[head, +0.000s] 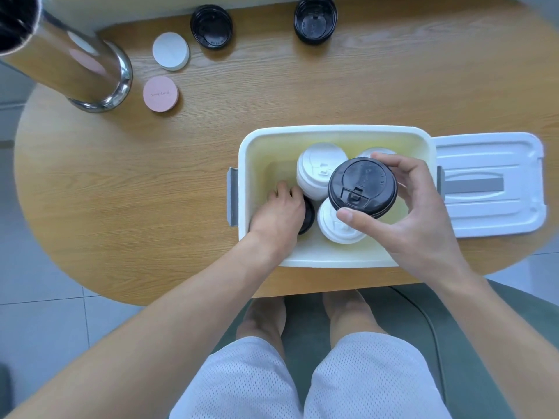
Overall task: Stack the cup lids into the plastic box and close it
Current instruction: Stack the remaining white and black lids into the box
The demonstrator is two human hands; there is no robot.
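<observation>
A: Where does the person stand with the white rectangular plastic box at centre right of the frame?

B: The right hand pinches a stack of black round plastic cup lids by its rim, thumb near, fingers far, above the tall white lid stack and the lower white lid stack. The left hand reaches down inside over another black lid; whether it grips it cannot be told.

A: How should the placing go?

B: Probably the person lowers the black stack level into a free spot, steadying the neighbours. Tilting could topple the tall stack.

A: What remains?

B: Two black lid piles and a white disc lid and a pink one at upper left, still on the wooden table. The box's flat white cover lies at the right, off the box.
</observation>
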